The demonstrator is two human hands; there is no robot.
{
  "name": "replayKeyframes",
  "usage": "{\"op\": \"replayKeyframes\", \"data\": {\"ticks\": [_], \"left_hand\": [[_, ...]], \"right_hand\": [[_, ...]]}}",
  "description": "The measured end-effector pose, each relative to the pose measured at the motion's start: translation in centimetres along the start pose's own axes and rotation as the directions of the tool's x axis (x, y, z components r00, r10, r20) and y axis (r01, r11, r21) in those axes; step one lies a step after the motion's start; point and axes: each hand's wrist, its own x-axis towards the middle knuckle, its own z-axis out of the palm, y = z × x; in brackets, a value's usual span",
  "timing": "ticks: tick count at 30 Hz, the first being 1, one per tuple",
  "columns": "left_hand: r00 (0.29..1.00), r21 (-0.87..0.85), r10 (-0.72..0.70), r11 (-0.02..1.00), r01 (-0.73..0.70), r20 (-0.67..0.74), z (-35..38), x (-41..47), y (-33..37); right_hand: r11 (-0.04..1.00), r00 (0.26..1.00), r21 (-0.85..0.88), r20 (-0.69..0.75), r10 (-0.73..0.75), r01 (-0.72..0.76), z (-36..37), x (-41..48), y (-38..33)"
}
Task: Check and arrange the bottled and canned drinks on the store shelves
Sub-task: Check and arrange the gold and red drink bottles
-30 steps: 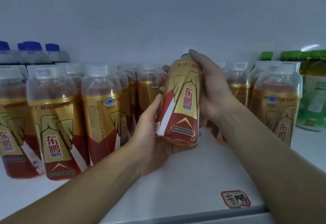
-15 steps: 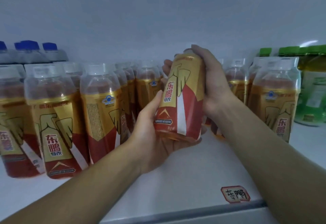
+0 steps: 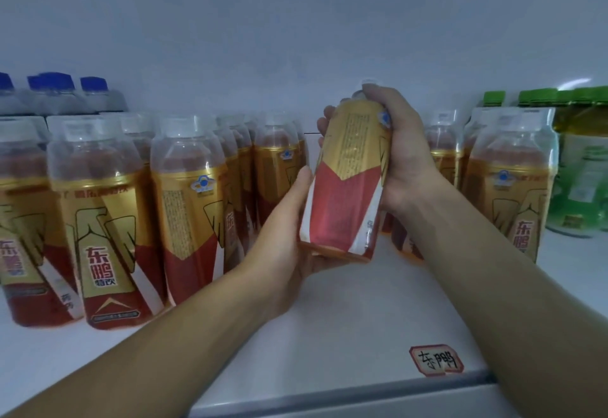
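Gripping a gold-red bottle [image 3: 345, 194] at base and top, left hand [image 3: 289, 253] and right hand [image 3: 404, 154] hold it between matching bottles [image 3: 108, 220].

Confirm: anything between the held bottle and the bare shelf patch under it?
Nothing visible. The held bottle, left hand at its base and right hand near its cap, hangs over bare shelf; the other bottles stand off to both sides.

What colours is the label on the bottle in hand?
Label of the held bottle: gold above, red below, white edge stripes. Head view shows it best.
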Motion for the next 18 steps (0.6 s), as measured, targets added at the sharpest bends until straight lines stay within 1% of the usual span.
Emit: {"op": "replayKeyframes", "data": {"ticks": [2, 4, 6, 7, 8, 9, 10, 11, 13, 14, 16, 17, 18], "left_hand": [[0.994, 0.105, 0.066, 0.993, -0.056, -0.091, 0.3, 0.8, 0.8], [0.989, 0.158, 0.103, 0.984, -0.085, -0.106, 0.4, 1.0, 0.5], [0.991, 0.097, 0.078, 0.993, -0.067, -0.113, 0.1, 0.2, 0.0], [0.996, 0.01, 0.032, 0.999, -0.031, -0.088, -0.1, -0.1, -0.1], [0.999, -0.086, -0.021, 0.996, 0.017, -0.043, -0.2, -0.9, -0.2], [0.997, -0.133, -0.072, 0.988, 0.075, 0.025, 0.0, -0.8, 0.2], [0.993, -0.132, -0.097, 0.986, 0.105, 0.068, -0.1, -1.1, 0.2], [0.992, -0.1, -0.104, 0.989, 0.111, 0.074, 0.0, -0.8, 0.1], [0.999, -0.015, -0.042, 0.999, 0.042, 0.011, 0.1, -0.4, -0.1], [1.0, 0.005, 0.003, 1.0, -0.003, -0.024, 0.2, -0.3, -0.2], [0.997, 0.045, 0.043, 0.998, -0.041, -0.063, 0.5, -0.4, 0.0], [0.997, 0.089, 0.049, 0.995, -0.044, -0.059, 0.6, -0.3, 0.0], [0.996, 0.126, 0.061, 0.991, -0.052, -0.066, 0.6, -0.3, -0.1]], "right_hand": [[0.995, 0.996, -0.083, -0.053, -0.066, 0.062, 0.1, 0.2, 0.1], [0.986, 0.994, -0.153, -0.076, -0.084, 0.071, 0.1, 0.5, 0.5], [0.99, 0.999, -0.143, -0.041, -0.012, 0.006, 0.1, 0.5, 0.8], [0.992, 1.0, -0.122, -0.022, 0.018, -0.021, 0.0, 0.6, 0.8], [0.994, 0.999, -0.1, -0.017, 0.045, -0.046, -0.1, 0.5, 0.8], [0.995, 0.997, -0.07, -0.012, 0.073, -0.074, -0.1, 0.3, 0.7], [0.995, 0.995, -0.041, -0.006, 0.095, -0.095, -0.1, 0.1, 0.6], [0.994, 0.995, -0.028, -0.003, 0.102, -0.102, -0.2, 0.1, 0.4], [0.995, 0.997, -0.067, -0.044, 0.065, -0.068, -0.2, 0.0, 0.3], [0.993, 0.997, -0.111, -0.078, 0.016, -0.025, -0.2, 0.1, 0.4], [0.97, 0.986, -0.235, -0.139, -0.091, 0.057, -0.2, 0.6, 0.6], [0.959, 0.982, -0.276, -0.149, -0.113, 0.068, -0.3, 0.8, 0.8], [0.955, 0.986, -0.29, -0.137, -0.099, 0.056, -0.3, 0.9, 1.1]]}}
